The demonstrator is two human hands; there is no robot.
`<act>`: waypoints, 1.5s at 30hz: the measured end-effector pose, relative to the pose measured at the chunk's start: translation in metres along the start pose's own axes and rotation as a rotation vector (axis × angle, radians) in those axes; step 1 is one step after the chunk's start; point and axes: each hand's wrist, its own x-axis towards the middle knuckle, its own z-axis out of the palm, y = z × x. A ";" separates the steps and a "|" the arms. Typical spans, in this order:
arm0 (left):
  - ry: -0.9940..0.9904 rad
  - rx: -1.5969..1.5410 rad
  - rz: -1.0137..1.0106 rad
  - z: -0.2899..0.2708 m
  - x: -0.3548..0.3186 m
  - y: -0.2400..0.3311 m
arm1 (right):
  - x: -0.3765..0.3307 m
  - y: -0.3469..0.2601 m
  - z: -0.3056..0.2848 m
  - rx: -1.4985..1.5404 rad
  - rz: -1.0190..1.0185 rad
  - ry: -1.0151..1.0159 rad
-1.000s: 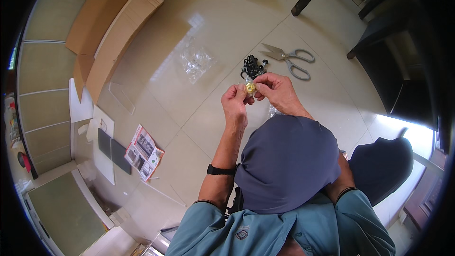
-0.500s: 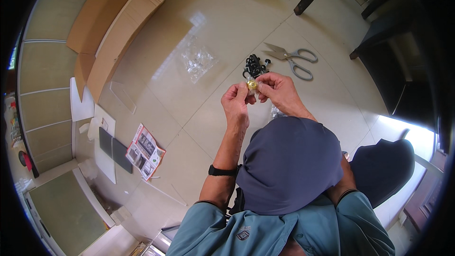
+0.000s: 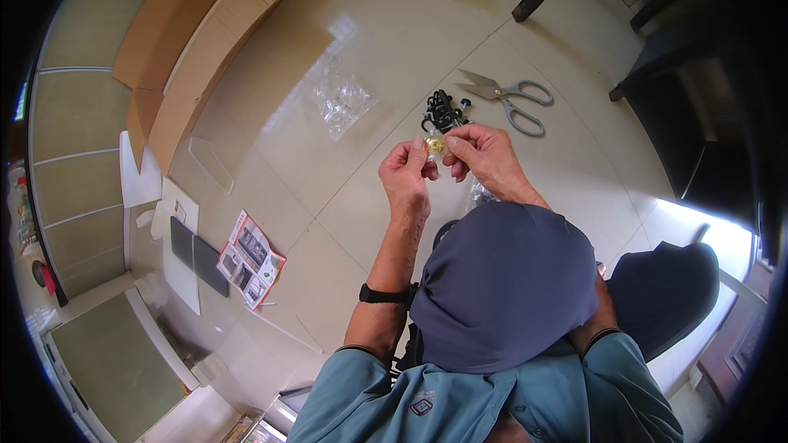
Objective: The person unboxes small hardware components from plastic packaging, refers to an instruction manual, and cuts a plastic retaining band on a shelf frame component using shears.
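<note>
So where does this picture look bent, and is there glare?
Head view: the long brown cardboard box bows along its edges and the corners go black; head view: glare whitens the glossy beige tiled floor; head view: the small shiny gold-coloured item shows little fine detail.

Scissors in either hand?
No, the scissors lie with blades apart on the floor, while the left hand and right hand hold a small gold-coloured piece.
</note>
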 end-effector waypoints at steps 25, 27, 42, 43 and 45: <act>0.184 0.734 -0.134 -0.126 -0.024 -0.062 | -0.087 -0.209 -0.046 -1.725 -0.535 -0.674; -0.033 0.976 -0.307 -0.138 -0.044 -0.067 | -0.103 -0.213 -0.042 -1.675 -0.469 -0.755; -0.231 0.658 -0.443 -0.152 -0.072 -0.065 | -0.177 -0.167 -0.085 -1.306 -0.563 -1.522; -0.201 0.650 -0.432 -0.140 -0.076 -0.056 | -0.175 -0.165 -0.088 -1.211 -0.621 -1.527; -0.150 0.659 -0.428 -0.108 -0.085 -0.046 | -0.169 -0.159 -0.095 -1.044 -0.689 -1.554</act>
